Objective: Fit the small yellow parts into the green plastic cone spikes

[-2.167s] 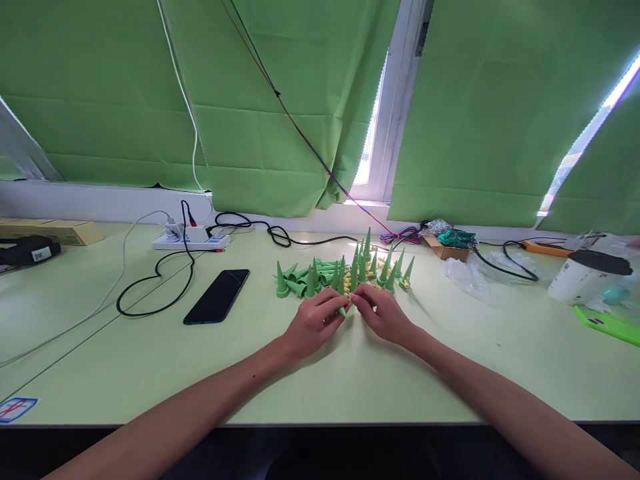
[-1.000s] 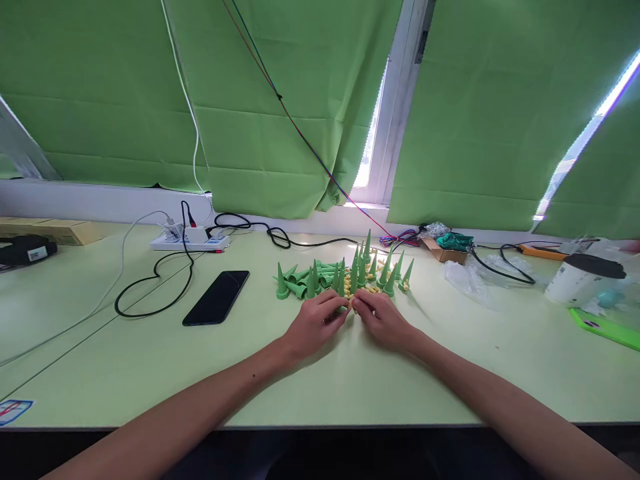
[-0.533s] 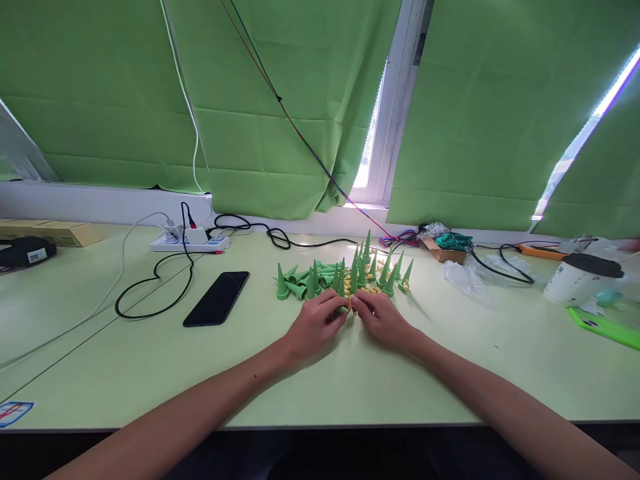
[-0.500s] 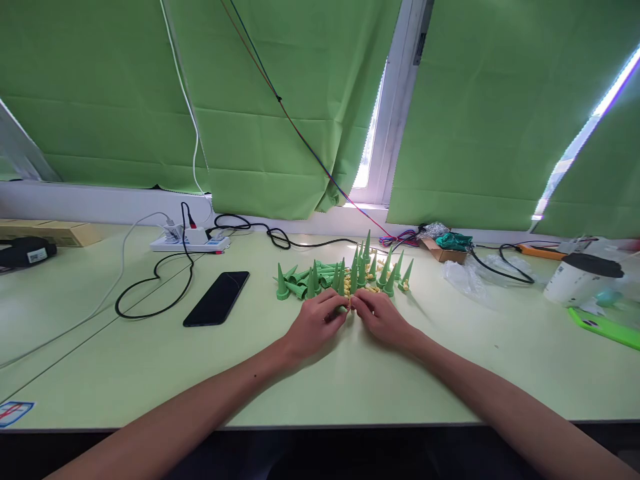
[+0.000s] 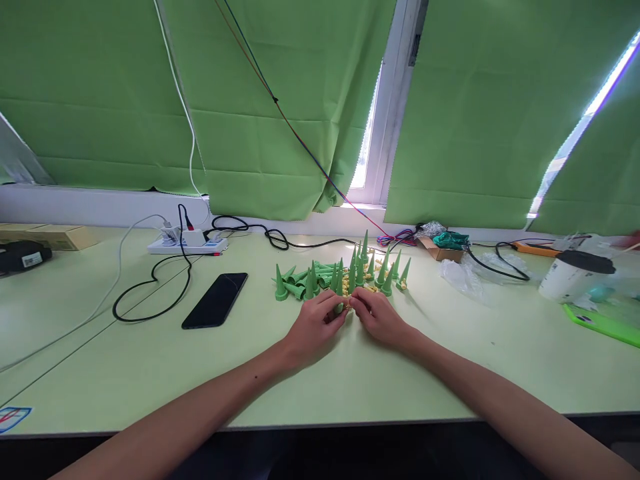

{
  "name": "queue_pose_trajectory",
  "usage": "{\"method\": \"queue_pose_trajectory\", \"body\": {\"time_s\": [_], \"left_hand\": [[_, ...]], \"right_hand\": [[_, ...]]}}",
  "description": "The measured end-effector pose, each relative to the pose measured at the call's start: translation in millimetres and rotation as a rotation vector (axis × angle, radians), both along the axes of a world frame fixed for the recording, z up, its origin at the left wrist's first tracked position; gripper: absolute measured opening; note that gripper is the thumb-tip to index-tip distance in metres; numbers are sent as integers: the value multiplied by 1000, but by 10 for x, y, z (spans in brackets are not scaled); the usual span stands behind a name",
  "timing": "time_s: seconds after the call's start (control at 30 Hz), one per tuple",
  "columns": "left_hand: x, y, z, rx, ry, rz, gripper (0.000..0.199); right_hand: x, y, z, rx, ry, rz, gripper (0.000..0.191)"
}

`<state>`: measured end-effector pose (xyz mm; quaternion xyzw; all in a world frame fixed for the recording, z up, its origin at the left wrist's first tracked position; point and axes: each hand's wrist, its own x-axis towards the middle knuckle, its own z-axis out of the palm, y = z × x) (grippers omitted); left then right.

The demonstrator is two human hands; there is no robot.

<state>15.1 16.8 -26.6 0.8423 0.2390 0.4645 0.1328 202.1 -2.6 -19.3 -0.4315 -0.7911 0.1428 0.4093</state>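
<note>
My left hand [image 5: 316,325] is closed in a pinch, with a bit of a green plastic cone [image 5: 339,308] showing between thumb and fingers. Fingertip to fingertip with it, my right hand [image 5: 379,316] pinches a tiny yellow piece [image 5: 349,305] against the cone's end; the fingers hide most of both. Just beyond the hands, several green cones [image 5: 384,270] stand upright on the table. To their left lies a heap of green cones [image 5: 300,280] on their sides. Small yellow pieces [image 5: 373,288] are scattered among the standing cones.
A black phone [image 5: 215,300] lies left of my hands on the pale table [image 5: 400,387]. Behind it are a white power strip [image 5: 187,245] and looped black cable [image 5: 120,293]. On the right are a plastic bag [image 5: 463,277], a lidded cup [image 5: 575,277] and a green phone case [image 5: 603,325].
Both hands stay pinched together at the same spot, with slight finger movement. The view has shifted a little. At the far right edge, a blurred reddish shape has appeared.
</note>
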Motion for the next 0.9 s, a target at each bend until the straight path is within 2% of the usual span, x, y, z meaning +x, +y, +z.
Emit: {"method": "queue_pose_trajectory", "body": {"time_s": [0.3,0.57,0.9], "left_hand": [[-2,3,-13,56,44,-20,13],[-26,6,-21,139,107,-52,20],[-31,15,-33,187,154,-20,21]], "right_hand": [[12,5,-26,41,-43,-21,33],[-3,-8,-20,11,-74,-40,38],[-29,-25,22,-29,-79,-55,42]]}}
